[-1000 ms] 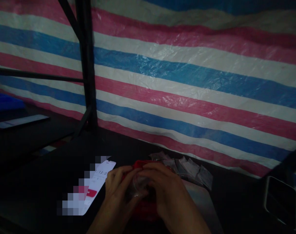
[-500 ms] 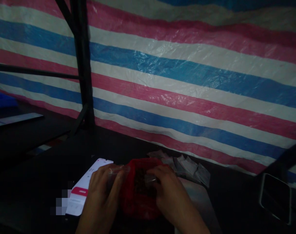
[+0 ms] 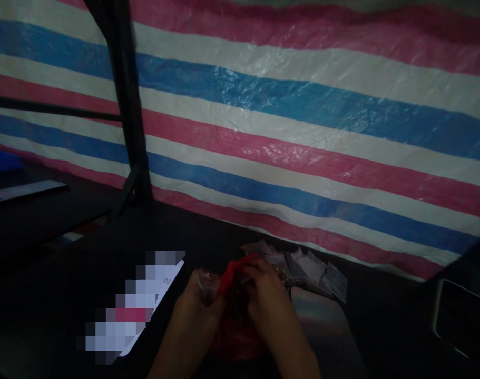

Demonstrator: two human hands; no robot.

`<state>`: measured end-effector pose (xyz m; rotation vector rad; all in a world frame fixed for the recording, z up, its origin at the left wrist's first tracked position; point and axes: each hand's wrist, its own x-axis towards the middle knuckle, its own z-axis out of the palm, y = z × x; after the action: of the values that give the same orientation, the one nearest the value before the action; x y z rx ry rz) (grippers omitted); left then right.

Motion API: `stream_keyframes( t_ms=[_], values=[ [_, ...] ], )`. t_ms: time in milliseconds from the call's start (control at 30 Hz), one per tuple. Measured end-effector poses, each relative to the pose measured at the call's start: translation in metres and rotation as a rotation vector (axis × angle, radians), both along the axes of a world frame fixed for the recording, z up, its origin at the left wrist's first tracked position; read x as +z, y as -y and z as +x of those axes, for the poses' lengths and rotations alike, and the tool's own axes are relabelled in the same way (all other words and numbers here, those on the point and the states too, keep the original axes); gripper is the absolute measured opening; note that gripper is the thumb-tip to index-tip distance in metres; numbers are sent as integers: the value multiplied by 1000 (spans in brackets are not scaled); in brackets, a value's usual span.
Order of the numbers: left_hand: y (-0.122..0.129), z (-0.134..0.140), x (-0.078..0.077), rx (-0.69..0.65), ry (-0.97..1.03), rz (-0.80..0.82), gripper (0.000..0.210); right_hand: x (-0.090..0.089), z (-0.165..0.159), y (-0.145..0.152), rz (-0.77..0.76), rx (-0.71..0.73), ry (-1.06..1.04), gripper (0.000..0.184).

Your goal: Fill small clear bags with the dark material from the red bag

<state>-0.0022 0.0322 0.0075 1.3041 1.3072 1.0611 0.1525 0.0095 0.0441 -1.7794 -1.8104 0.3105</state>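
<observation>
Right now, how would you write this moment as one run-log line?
Left hand: holds clear plastic | Right hand: at red bag's mouth | Beyond: clear packets | Left: lit phone | Right: dark-screened device

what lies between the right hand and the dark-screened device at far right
In the head view, a flat greyish panel beside the right hand, then black tabletop.

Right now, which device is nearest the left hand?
The bright phone, just beside the left hand; the dark device lies far right, the pale one far left.

Two hands (image 3: 194, 308) (image 3: 267, 292), one red bag (image 3: 237, 341), three devices (image 3: 163, 288) (image 3: 24, 191) (image 3: 463, 322), at least four packets (image 3: 311, 267).
</observation>
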Motion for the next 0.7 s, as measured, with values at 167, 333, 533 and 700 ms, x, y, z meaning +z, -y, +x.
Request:
stream_keyframes(
  t_ms=[167, 333, 533, 700],
  values=[
    [1, 5, 10, 91, 78, 1, 31, -2, 5, 0, -33, -97, 25, 67],
    [2, 7, 17, 145, 116, -12, 35, -7, 3, 2, -35, -88, 42, 61],
    [1, 8, 15, 191, 118, -15, 35, -7, 4, 3, -75, -45, -18, 63],
    [4, 11, 17, 205, 122, -7, 34, -5, 5, 3, -88, -12, -53, 54]
  ],
)
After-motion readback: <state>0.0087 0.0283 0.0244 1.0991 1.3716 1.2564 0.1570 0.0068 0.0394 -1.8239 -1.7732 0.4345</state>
